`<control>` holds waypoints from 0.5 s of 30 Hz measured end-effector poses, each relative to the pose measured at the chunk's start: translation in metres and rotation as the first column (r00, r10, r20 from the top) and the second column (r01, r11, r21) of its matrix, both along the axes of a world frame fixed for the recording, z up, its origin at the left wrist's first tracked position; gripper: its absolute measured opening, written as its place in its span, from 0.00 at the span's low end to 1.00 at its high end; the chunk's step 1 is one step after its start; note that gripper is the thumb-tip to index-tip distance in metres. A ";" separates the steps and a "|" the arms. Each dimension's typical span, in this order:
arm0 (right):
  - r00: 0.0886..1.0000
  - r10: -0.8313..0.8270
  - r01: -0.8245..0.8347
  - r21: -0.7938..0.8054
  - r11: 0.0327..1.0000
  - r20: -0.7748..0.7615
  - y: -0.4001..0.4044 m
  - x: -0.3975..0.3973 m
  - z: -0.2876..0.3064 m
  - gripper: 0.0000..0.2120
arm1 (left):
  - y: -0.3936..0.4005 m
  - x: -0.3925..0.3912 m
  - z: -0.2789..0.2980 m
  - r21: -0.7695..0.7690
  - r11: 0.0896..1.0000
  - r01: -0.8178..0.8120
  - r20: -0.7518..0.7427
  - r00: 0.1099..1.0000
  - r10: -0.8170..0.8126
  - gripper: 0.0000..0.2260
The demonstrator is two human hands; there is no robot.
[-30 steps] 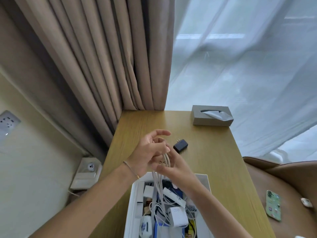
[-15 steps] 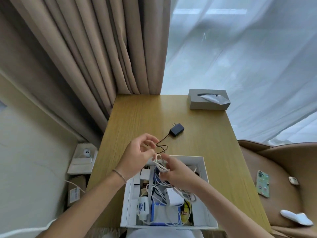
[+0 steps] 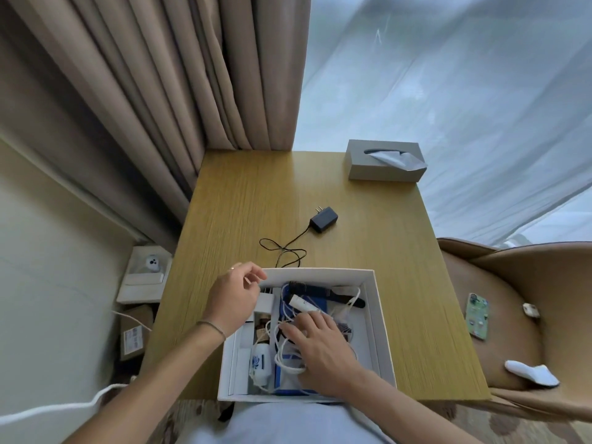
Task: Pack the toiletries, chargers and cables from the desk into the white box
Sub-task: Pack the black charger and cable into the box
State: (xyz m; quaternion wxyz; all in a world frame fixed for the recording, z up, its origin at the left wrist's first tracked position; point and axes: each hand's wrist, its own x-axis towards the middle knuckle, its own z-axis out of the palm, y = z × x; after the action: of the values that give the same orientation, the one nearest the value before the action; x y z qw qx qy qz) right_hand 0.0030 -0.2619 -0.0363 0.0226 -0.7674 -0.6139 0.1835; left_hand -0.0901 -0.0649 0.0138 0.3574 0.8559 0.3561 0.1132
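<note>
Blue-printed white bottle in white box; print unreadable

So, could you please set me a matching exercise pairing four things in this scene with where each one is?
Things:
1. black charger
2. tissue box
3. phone
4. white cable

Places:
A. on the chair to the right of the desk
B. inside the white box, under the right hand
C. at the desk's far right corner
D. on the bare desk, beyond the box

Pairs: 1-D, 2-C, 3-A, 4-B
</note>
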 end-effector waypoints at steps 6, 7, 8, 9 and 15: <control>0.981 -0.026 -0.007 -0.166 0.986 -0.194 0.008 0.009 0.022 0.65 | 0.017 0.023 0.000 0.066 0.996 0.054 -0.015 0.998 -0.053 0.10; 0.968 -0.025 -0.017 -0.168 0.986 -0.248 0.011 0.015 0.031 0.67 | 0.022 0.029 0.000 0.065 0.996 0.064 -0.037 0.997 -0.062 0.10; 0.951 -0.028 -0.025 -0.167 0.986 -0.308 0.013 0.021 0.041 0.67 | 0.027 0.036 0.000 0.064 0.995 0.076 -0.063 0.995 -0.072 0.10; 0.928 -0.038 -0.025 -0.164 0.986 -0.372 0.016 0.028 0.051 0.67 | 0.032 0.043 -0.001 0.061 0.994 0.088 -0.095 0.992 -0.082 0.10; 0.679 -0.340 0.387 -0.076 0.919 -0.651 0.035 0.079 0.085 0.39 | 0.057 0.097 -0.008 0.036 0.982 0.188 -0.222 0.959 -0.175 0.09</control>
State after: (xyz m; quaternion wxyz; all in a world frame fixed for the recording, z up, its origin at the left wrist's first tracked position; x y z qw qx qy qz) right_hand 0.0816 -0.2273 0.0483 0.2968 -0.7599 -0.4083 0.4096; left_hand 0.0066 -0.0081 0.0057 0.3008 0.9020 0.3098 -0.0046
